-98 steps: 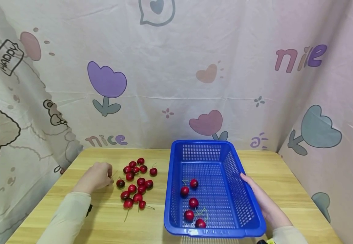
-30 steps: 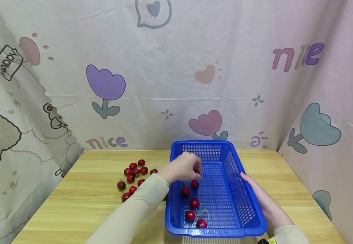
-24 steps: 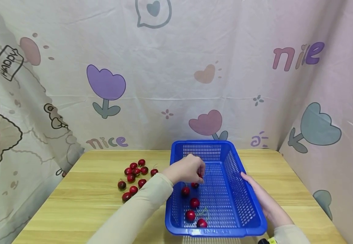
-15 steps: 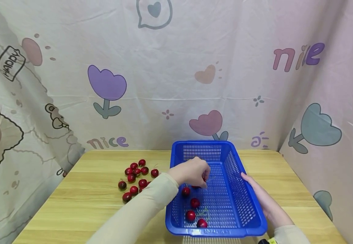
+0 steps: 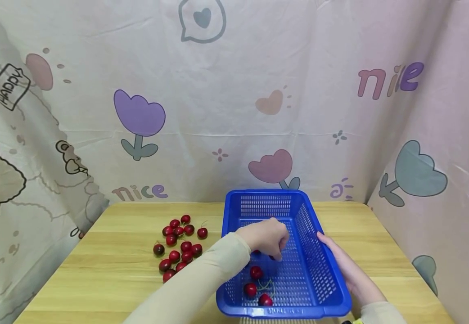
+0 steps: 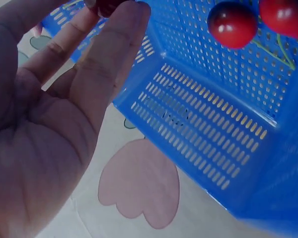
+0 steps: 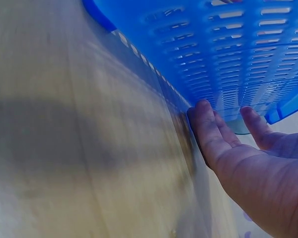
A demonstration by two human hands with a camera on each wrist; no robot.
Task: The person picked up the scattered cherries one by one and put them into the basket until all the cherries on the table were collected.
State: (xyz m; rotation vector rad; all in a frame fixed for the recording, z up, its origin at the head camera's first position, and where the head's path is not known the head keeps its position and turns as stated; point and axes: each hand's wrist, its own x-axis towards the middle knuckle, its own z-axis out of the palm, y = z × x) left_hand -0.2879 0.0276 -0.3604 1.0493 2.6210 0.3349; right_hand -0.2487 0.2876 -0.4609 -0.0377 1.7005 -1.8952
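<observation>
My left hand (image 5: 266,236) reaches down into the blue plastic basket (image 5: 283,311), fingers pointing to its floor. Its fingertips hold a dark red cherry (image 6: 109,7), mostly cut off at the top of the left wrist view. Several cherries lie in the basket's left part, among them a stemmed cherry (image 5: 250,290) near the front; some are partly hidden behind the hand. My right hand (image 5: 349,272) touches the basket's right side, thumb tip at the rim. In the right wrist view its fingers (image 7: 208,126) lie fairly straight against the outside of the slotted wall.
Several cherries (image 5: 174,256) lie loosely grouped on the wooden table (image 5: 96,270), left of the basket; my left sleeve (image 5: 202,281) covers some. A printed curtain (image 5: 202,99) hangs behind the table and along both sides.
My left hand has gone from beside the cherries on the table to inside the basket, then lower and slightly rightward there. The right hand stays at the basket's side.
</observation>
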